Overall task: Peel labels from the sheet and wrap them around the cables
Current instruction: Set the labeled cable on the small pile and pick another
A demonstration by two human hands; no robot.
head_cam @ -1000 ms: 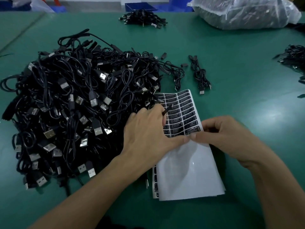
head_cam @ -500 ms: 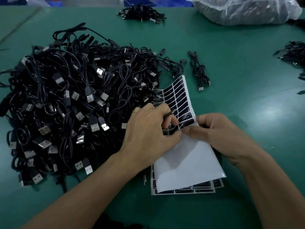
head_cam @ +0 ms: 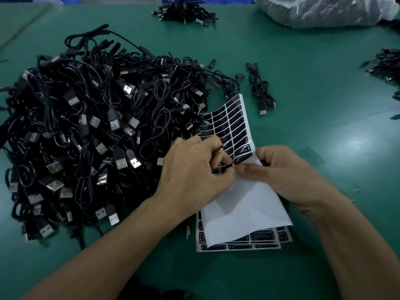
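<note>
A white sheet of black labels [head_cam: 234,124] curls up off the green table, its lower part bare white backing [head_cam: 242,211]. My left hand [head_cam: 194,172] grips a thin black cable whose small plug [head_cam: 225,145] sticks out over the labels, and its fingertips meet the sheet at the lowest label row. My right hand [head_cam: 283,172] pinches the sheet's right edge with thumb and fingers at that same row. More label sheets [head_cam: 238,245] lie flat beneath. A big heap of black USB cables [head_cam: 91,131] fills the left side.
A single bundled cable [head_cam: 260,92] lies right of the heap. A small cable pile [head_cam: 186,13] sits at the far edge, another [head_cam: 385,66] at the right edge. A clear plastic bag [head_cam: 324,9] of goods is at the back right.
The label sheet has been lifted and bent upward, exposing the sheets beneath. Both hands have closed in on the lowest label row.
</note>
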